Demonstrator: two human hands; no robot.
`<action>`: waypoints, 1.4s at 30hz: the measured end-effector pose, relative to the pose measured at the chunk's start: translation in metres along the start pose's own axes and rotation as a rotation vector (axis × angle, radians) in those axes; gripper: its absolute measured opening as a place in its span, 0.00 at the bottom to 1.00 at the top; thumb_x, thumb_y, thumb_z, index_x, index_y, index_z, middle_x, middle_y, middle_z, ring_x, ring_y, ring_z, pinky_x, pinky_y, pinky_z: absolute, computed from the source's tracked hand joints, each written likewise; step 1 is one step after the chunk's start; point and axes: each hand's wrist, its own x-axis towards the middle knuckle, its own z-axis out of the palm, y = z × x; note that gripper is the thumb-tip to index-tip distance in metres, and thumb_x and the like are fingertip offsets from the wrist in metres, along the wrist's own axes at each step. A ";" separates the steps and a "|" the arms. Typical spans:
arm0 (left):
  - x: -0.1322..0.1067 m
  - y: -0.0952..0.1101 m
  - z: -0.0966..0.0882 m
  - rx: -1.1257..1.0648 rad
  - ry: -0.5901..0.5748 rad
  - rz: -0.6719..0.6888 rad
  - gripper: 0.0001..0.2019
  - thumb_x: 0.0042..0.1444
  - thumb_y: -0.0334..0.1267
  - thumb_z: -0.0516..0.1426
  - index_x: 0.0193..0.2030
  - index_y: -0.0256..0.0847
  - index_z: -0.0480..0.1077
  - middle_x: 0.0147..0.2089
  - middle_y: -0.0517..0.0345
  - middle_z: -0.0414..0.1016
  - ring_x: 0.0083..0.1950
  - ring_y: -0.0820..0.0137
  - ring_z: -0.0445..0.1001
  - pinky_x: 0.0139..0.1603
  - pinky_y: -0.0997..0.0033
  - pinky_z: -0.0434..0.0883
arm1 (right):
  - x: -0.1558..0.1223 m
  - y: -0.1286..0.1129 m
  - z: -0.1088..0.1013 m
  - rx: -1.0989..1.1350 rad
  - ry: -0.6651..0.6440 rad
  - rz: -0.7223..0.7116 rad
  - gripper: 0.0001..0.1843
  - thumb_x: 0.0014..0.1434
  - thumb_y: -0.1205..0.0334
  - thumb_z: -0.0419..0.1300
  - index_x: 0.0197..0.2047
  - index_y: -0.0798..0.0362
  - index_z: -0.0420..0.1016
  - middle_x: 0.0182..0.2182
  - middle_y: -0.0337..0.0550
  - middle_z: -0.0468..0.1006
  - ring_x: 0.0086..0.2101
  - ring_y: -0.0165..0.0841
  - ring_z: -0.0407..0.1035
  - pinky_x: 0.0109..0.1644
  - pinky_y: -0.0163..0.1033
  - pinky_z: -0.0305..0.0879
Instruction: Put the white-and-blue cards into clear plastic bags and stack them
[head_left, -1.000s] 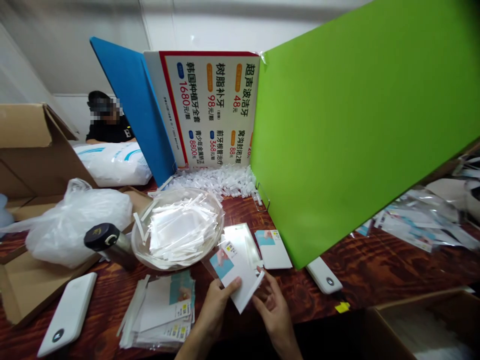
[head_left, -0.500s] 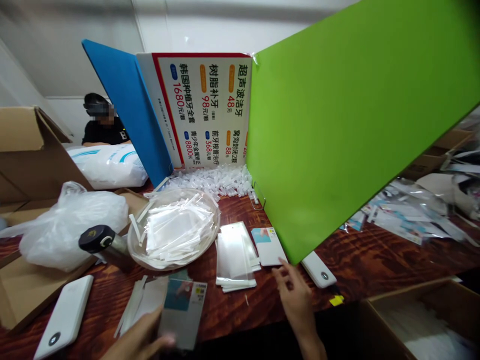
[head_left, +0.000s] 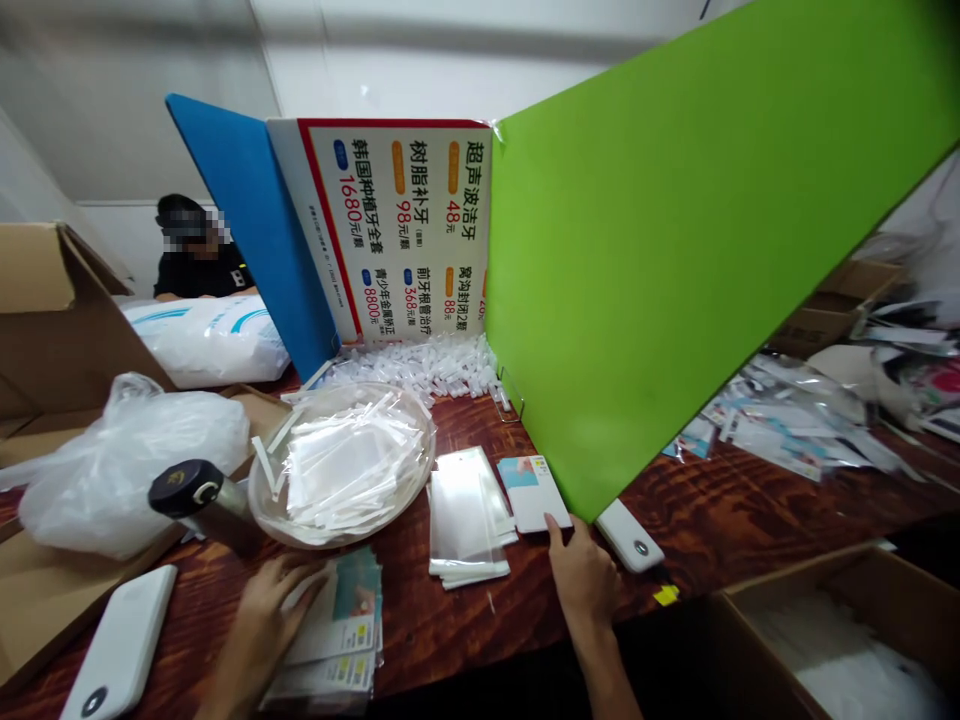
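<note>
My left hand (head_left: 271,615), fingers loosely bent and apart, rests at the left edge of a pile of printed cards (head_left: 354,592) in clear sleeves; its fingertips are by the top card. On the right, my right hand (head_left: 583,568) has its fingers apart, with fingertips touching the near corner of a stack of white and blue cards (head_left: 532,497). Between the two hands lies a pile of clear plastic sleeves (head_left: 466,520). Behind my left hand a round bowl (head_left: 259,500) is heaped with clear sleeves and white strips.
Green (head_left: 660,250) and blue (head_left: 247,220) boards flank a price sign (head_left: 390,230). Small white tubes (head_left: 420,365) lie before it. A flask (head_left: 210,500), plastic bag (head_left: 150,460), two power banks (head_left: 124,635) and an open carton (head_left: 739,610) stand around. A person (head_left: 199,255) sits behind.
My left hand has brought the sleeved card down onto the pile at the left and let it go. My right hand stays at the card stack, its fingers shifted slightly. The view moved a little.
</note>
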 end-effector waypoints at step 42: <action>0.045 0.169 0.079 -1.525 -0.152 -0.750 0.21 0.36 0.49 0.74 0.36 0.38 0.83 0.38 0.52 0.83 0.37 0.70 0.76 0.39 0.74 0.71 | -0.041 0.006 -0.018 1.063 -0.560 -0.226 0.20 0.56 0.42 0.65 0.32 0.53 0.79 0.25 0.40 0.77 0.25 0.31 0.66 0.26 0.32 0.60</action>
